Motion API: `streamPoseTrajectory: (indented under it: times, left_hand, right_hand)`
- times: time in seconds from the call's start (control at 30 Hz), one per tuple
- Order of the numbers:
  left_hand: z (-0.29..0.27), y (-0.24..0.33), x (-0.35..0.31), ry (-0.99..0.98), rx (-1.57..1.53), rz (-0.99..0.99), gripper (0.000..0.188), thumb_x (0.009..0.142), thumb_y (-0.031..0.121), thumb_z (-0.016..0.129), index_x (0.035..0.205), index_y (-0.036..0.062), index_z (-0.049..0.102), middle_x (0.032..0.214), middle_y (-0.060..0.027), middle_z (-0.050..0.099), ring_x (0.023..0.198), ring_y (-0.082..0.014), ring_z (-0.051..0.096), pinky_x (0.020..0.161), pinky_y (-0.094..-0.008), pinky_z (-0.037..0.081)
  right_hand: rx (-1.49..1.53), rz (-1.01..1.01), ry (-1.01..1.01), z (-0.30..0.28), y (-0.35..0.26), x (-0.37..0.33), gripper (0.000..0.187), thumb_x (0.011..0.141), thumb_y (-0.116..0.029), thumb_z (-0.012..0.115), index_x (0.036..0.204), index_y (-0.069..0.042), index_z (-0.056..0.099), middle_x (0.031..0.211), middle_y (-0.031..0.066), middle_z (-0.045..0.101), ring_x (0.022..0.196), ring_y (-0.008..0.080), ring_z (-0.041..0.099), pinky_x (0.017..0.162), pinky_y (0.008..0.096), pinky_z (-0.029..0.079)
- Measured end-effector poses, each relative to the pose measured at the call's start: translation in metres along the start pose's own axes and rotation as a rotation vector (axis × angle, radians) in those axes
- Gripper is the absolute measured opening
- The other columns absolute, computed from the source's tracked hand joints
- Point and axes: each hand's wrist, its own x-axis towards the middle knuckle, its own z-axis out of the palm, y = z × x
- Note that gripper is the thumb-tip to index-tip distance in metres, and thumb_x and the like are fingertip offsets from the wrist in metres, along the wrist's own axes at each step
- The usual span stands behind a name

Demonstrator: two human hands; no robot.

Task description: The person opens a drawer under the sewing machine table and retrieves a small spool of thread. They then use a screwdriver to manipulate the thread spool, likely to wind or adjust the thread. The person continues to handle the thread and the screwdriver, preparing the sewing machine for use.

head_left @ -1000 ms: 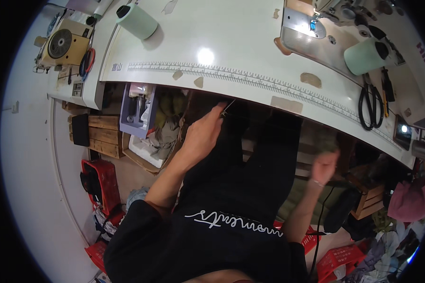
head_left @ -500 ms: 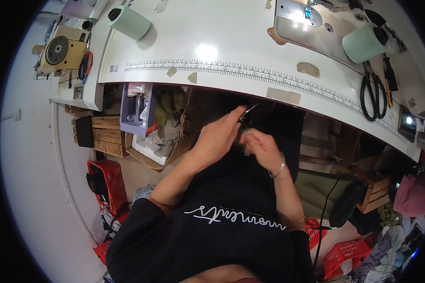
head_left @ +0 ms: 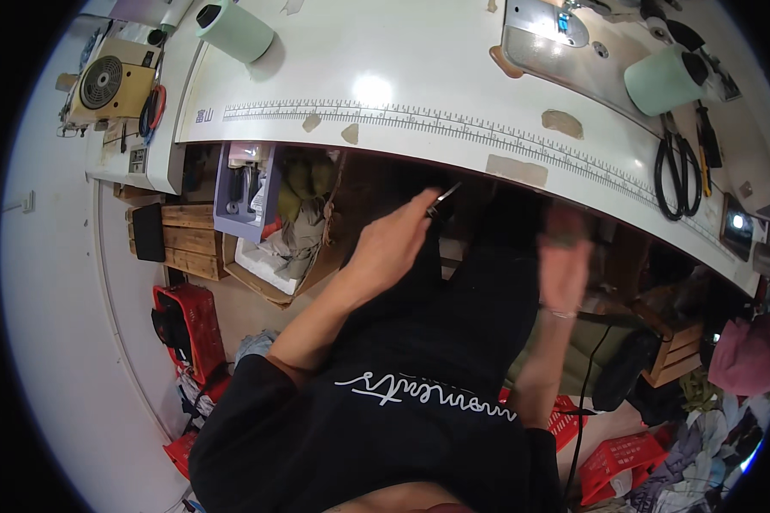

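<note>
In front of my lap, just below the table edge, my left hand [head_left: 389, 244] is closed around a slim, pointed metal tool [head_left: 448, 192]. The tool's shiny tip sticks out past the fingers toward the table; its other end is hidden in the grip. My right hand [head_left: 563, 269] is well apart from it, off to the right and near the underside of the table edge. Motion smears its fingers, so what they hold, if anything, does not show.
Above my hands runs the white sewing table [head_left: 385, 68] with a printed ruler. A sewing machine bed [head_left: 539, 38], mint thread cones [head_left: 663, 81] and black scissors [head_left: 678, 175] lie on it. Under its left side hangs an open purple drawer [head_left: 241, 224], near a cardboard box [head_left: 269, 295].
My right hand has left the left hand's side and swung right, toward the table edge. My left hand stays nearly in place with the metal tool.
</note>
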Motion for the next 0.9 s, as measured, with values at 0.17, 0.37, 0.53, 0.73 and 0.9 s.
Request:
streamPoseTrajectory:
  times: [0.17,0.37,0.53,0.73,0.9]
  left_hand:
    - [0.004,0.008,0.001,-0.041,-0.043,0.050,0.040,0.095,0.005,0.052,0.135,0.0046,0.045,0.109,-0.0221,0.063,0.097,-0.0423,0.062,0.076,-0.0460,0.050]
    - [-0.023,-0.019,-0.003,0.087,0.024,-0.062,0.039,0.096,0.005,0.049,0.135,0.0049,0.045,0.108,-0.0258,0.064,0.102,-0.0451,0.060,0.083,-0.0454,0.049]
    - [-0.018,-0.027,-0.005,0.089,0.014,-0.057,0.040,0.096,0.004,0.049,0.135,0.0049,0.045,0.108,-0.0261,0.063,0.101,-0.0455,0.060,0.082,-0.0457,0.048]
    - [0.002,0.007,-0.004,-0.021,-0.011,0.015,0.042,0.095,0.005,0.052,0.136,0.0057,0.044,0.107,-0.0244,0.063,0.098,-0.0432,0.061,0.078,-0.0462,0.049]
    - [-0.004,0.011,0.001,-0.050,-0.010,-0.004,0.041,0.096,0.005,0.051,0.137,0.0059,0.044,0.108,-0.0245,0.063,0.100,-0.0438,0.061,0.079,-0.0459,0.049]
  right_hand:
    - [-0.929,0.427,-0.581,0.073,0.068,0.005,0.022,0.098,-0.016,0.058,0.116,-0.002,0.056,0.086,-0.0007,0.059,0.073,0.0056,0.052,0.057,0.0228,0.044]
    - [0.323,0.004,-0.283,-0.058,-0.006,-0.015,0.012,0.100,-0.013,0.052,0.108,-0.007,0.059,0.095,0.0036,0.063,0.075,0.0114,0.058,0.068,0.0257,0.047]
    - [0.346,-0.454,0.189,-0.159,-0.078,-0.041,0.034,0.101,-0.015,0.051,0.132,0.000,0.053,0.130,0.0168,0.058,0.119,0.0276,0.056,0.102,0.0400,0.048]
    - [-0.087,0.168,-0.023,0.027,0.022,0.003,0.042,0.101,-0.019,0.048,0.139,0.000,0.044,0.139,0.0162,0.051,0.129,0.0277,0.049,0.099,0.0413,0.047]
    - [-0.907,0.408,-0.551,0.081,0.065,-0.001,0.026,0.100,-0.015,0.052,0.122,0.000,0.056,0.083,0.0001,0.063,0.065,0.0058,0.054,0.056,0.0217,0.043]
